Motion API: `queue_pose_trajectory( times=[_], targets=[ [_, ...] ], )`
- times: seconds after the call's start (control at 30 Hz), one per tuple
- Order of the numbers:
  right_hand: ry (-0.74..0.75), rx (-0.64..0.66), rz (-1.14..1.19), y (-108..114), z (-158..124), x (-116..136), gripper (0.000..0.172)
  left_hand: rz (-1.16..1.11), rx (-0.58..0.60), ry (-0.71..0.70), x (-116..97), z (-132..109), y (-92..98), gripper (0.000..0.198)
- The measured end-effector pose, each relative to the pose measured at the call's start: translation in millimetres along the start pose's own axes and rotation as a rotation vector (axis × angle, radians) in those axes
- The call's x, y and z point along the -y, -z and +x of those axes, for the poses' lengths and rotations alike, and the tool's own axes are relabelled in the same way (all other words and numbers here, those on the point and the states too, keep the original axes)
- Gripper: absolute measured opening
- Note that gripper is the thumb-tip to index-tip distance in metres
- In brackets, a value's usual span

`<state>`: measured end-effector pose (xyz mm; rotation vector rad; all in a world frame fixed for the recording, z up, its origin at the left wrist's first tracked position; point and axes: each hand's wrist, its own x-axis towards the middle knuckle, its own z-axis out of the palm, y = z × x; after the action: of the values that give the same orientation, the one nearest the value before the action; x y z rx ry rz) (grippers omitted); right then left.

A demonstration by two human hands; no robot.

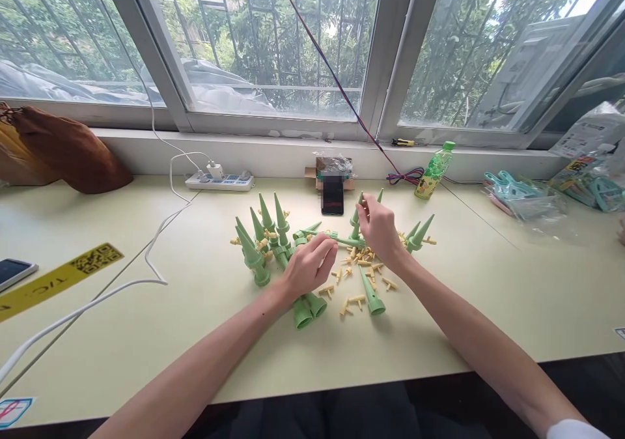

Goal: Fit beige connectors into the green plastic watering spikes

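My left hand (308, 266) rests over a pile of green cone-shaped plastic spikes (266, 240), its fingers curled together over the spikes; what they pinch is hidden. My right hand (378, 227) is raised a little above the table with its fingers closed round a green cone spike (360, 199) that points up. Several small yellow valve pieces (359, 263) lie scattered between and below the hands. One loose green spike (372, 294) lies just in front of my right wrist.
A phone (333, 195) stands propped at the back by the window sill. A white power strip (219, 180) and its cable (97, 299) run across the left. A green bottle (432, 170), a brown bag (68, 152), a yellow strip (58, 276) and plastic packets (527, 195) lie around.
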<state>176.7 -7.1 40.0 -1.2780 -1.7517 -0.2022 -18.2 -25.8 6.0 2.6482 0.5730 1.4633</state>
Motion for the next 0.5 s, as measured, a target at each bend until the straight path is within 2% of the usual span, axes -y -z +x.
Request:
queue_pose_trajectory(
  times=[0.17, 0.5],
  targets=[
    [-0.019, 0.028, -0.014, 1.6, -5.0, 2.7, 0.020, 0.020, 0.028, -0.010, 0.9, 0.3, 2.3, 0.012],
    [-0.007, -0.006, -0.009, -6.9, -9.9, -2.0, 0.022, 0.062, 0.105, 0.025, -1.5, -2.5, -1.0, 0.016]
  ],
)
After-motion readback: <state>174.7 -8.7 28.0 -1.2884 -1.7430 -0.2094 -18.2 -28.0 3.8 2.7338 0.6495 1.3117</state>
